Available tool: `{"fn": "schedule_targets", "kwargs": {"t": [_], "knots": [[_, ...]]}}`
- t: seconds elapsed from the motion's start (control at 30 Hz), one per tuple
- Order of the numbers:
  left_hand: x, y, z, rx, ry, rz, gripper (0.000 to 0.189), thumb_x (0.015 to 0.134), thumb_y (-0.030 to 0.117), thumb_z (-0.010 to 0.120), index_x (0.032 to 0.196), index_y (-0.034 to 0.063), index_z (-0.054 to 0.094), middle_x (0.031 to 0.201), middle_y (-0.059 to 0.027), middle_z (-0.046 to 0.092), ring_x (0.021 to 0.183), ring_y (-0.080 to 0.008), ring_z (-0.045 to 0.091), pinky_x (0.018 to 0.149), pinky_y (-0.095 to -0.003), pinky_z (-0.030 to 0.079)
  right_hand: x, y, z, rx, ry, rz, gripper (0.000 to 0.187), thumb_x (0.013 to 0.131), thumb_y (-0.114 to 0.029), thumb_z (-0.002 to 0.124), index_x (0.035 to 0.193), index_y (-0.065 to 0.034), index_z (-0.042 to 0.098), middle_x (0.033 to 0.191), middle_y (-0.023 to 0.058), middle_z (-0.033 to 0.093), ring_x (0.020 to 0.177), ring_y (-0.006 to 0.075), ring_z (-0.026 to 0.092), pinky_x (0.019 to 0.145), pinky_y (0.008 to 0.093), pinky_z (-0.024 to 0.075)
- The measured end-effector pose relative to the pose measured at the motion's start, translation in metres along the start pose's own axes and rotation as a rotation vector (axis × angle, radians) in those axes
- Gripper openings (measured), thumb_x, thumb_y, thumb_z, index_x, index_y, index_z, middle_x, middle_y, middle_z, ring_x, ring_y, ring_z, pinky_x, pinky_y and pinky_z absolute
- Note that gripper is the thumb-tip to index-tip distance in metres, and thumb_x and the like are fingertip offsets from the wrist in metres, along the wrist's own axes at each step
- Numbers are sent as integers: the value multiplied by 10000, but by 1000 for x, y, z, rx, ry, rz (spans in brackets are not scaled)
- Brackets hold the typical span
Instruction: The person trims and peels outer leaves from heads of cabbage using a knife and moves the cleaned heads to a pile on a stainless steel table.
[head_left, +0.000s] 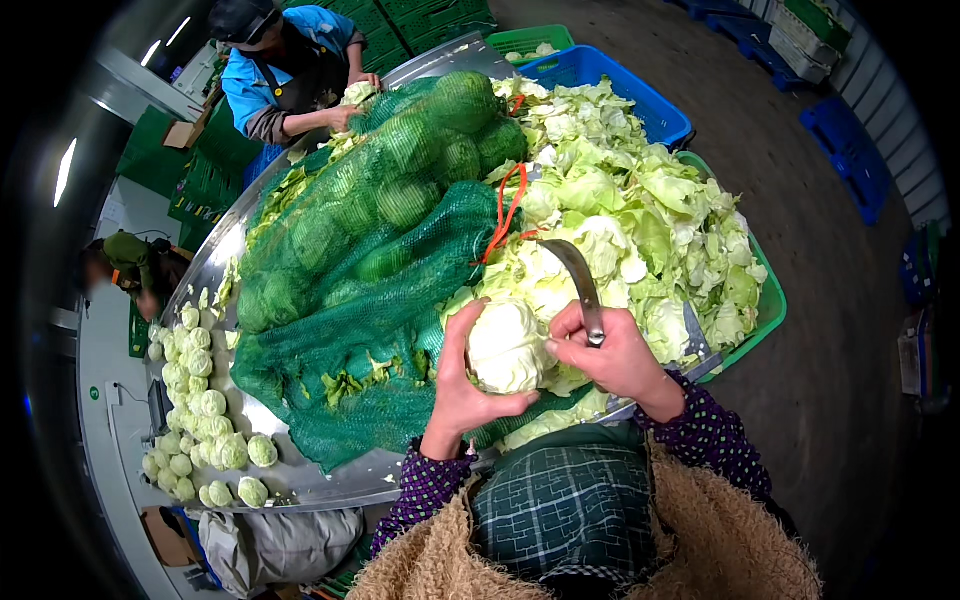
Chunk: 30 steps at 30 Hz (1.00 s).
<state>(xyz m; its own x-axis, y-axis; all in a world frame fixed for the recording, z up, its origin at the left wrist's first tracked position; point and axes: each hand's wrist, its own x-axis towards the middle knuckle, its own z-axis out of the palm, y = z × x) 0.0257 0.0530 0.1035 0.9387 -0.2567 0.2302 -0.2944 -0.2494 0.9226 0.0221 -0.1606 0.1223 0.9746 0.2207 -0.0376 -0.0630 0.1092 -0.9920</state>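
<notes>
A pale head of cabbage or lettuce (506, 346) rests in my left hand (465, 382), whose fingers and thumb curve round its left and lower sides. My right hand (611, 356) grips a knife with a curved blade (574, 270); the blade points up and away, and the thumb and forefinger touch the head's right side. Beyond my hands, green mesh sacks (390, 202) filled with heads lie on the metal table, with orange ties (508, 214) at their mouths. Loose pale leaves (637, 217) are heaped to the right of the sacks.
Many trimmed heads (199, 405) sit along the left of the metal table (330, 487). A green crate (772, 300) and a blue crate (649, 109) stand at the right and back. One person in blue (289, 75) works across the table; another person (139, 262) is farther left.
</notes>
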Motion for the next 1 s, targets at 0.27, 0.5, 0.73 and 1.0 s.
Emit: {"fn": "schedule_targets", "kwargs": {"t": [0.27, 0.5, 0.73, 1.0], "knots": [[3, -11, 1, -530, 260, -189, 1031, 579, 231, 858, 1422, 10, 308, 1315, -154, 490, 1216, -266, 509, 1026, -399, 424, -1, 14, -29, -155, 11, 147, 259, 794, -126, 746, 978, 22, 641, 824, 57, 630, 528, 49, 494, 471, 193, 376], [-3, -13, 21, -849, 188, -353, 802, 835, 573, 623, 1403, 61, 383, 1361, -130, 501, 1245, -299, 504, 1024, -463, 437, 1, 27, 0, -131, 28, -17, 674, 737, -111, 823, 1330, -13, 517, 948, 3, 625, 632, 0, 482, 531, 174, 398], [1, 3, 29, -1038, 379, -519, 683, 889, 554, 561, 1353, 68, 435, 1289, -124, 562, 1148, -289, 584, 916, -481, 520, -1, 23, 24, -432, 215, -427, 514, 730, -109, 817, 1203, -34, 632, 1126, 76, 615, 574, 57, 509, 526, 192, 415], [-5, -5, 23, -1104, 476, -511, 602, 926, 439, 551, 1361, 44, 421, 1301, -128, 561, 1157, -255, 586, 924, -413, 515, -11, 18, 22, -326, 102, -207, 135, 774, -51, 713, 868, 23, 652, 659, 41, 595, 544, 84, 517, 485, 235, 405]]}}
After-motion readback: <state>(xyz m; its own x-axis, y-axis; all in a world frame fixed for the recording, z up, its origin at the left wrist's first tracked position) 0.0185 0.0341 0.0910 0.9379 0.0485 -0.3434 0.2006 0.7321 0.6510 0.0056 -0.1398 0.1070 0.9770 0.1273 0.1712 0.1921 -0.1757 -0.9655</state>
